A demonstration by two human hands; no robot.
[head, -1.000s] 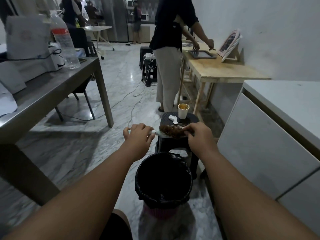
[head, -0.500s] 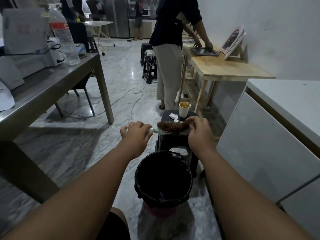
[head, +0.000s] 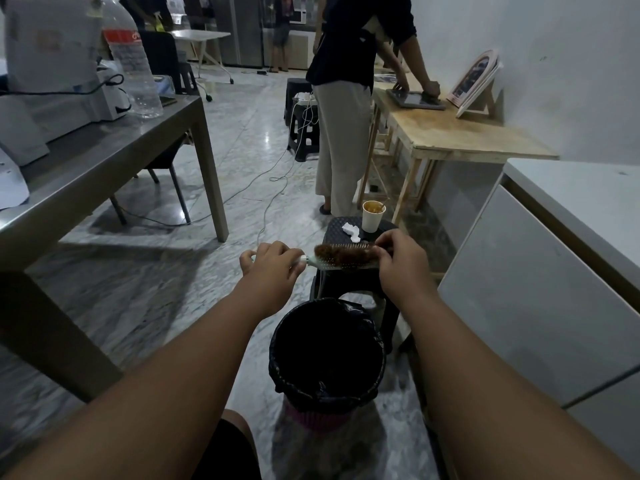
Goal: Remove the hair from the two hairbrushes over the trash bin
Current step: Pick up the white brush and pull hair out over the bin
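Left hand (head: 269,266) grips a hairbrush (head: 341,258) handle; right hand (head: 401,263) pinches brown hair (head: 337,252) at its tip, above a black-lined bin (head: 327,355).

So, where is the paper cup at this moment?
In the head view, the paper cup stands on the black stool, right of centre, beside crumpled tissue, beyond the hairbrush.
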